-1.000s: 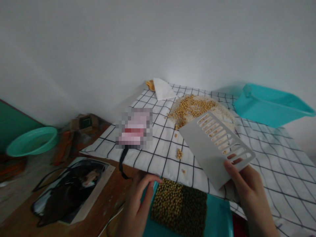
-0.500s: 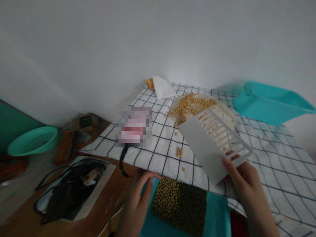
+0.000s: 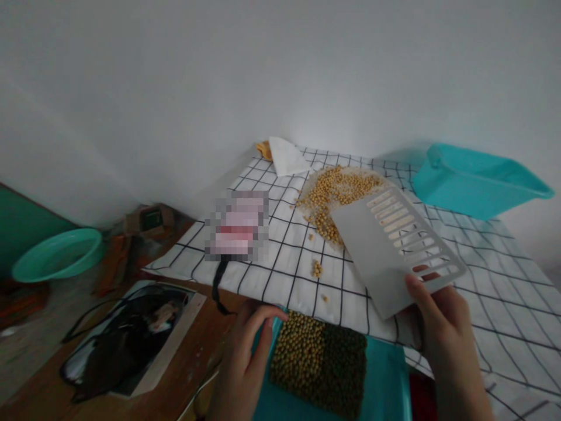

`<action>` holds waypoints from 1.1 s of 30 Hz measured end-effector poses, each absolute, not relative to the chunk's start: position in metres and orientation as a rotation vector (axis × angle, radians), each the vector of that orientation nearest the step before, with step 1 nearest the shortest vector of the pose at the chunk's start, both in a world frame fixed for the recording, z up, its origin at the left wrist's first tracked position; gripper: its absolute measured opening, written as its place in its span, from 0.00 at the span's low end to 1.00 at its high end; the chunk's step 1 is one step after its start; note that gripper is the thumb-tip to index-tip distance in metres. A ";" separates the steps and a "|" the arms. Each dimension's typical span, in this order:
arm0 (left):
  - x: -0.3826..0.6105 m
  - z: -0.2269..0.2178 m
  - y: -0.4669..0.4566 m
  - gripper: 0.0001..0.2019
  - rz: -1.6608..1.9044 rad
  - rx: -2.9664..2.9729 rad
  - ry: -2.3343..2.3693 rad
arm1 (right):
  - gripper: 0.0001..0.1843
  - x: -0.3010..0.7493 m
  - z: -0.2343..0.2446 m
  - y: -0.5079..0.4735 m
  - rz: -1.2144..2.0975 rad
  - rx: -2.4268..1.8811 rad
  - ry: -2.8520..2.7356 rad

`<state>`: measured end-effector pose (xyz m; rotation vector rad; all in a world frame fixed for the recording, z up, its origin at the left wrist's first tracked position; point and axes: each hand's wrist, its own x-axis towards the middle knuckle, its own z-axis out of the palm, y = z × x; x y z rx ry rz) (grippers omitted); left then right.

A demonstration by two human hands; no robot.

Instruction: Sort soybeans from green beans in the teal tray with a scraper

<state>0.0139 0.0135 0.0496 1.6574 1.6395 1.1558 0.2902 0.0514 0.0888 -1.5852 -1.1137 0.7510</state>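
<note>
My right hand (image 3: 440, 313) grips the lower right edge of a flat grey plastic slotted panel (image 3: 377, 257), tilted over the cloth. Its far end overlaps a spread of yellow soybeans (image 3: 326, 196) on a pale, grainy layer. Some of that layer shows through the slots. My left hand (image 3: 248, 345) is closed on the left rim of a teal tub (image 3: 385, 368) at the bottom edge. Inside the tub lie beans, yellowish (image 3: 298, 351) on the left and dark green (image 3: 344, 368) on the right. A few stray soybeans (image 3: 317, 269) lie between the tub and the spread.
A checked cloth (image 3: 280, 234) covers the table against the wall. A second teal tub (image 3: 477, 181) stands back right; white paper (image 3: 287, 158) lies at the back left. Left are a blurred-out pink object (image 3: 239, 225), a dark bag (image 3: 127, 345) and a green basin (image 3: 59, 254).
My right hand and the slotted panel have moved slightly right, uncovering more soybeans at the near side of the spread. My left hand stays at the tub rim.
</note>
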 end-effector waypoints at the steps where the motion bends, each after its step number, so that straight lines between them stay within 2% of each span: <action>1: 0.013 0.048 0.014 0.11 1.145 1.646 1.632 | 0.18 0.290 0.090 0.051 0.758 -1.574 -1.122; 33: 0.014 0.043 0.014 0.11 1.206 1.578 1.586 | 0.20 0.296 0.082 0.049 0.782 -1.583 -1.213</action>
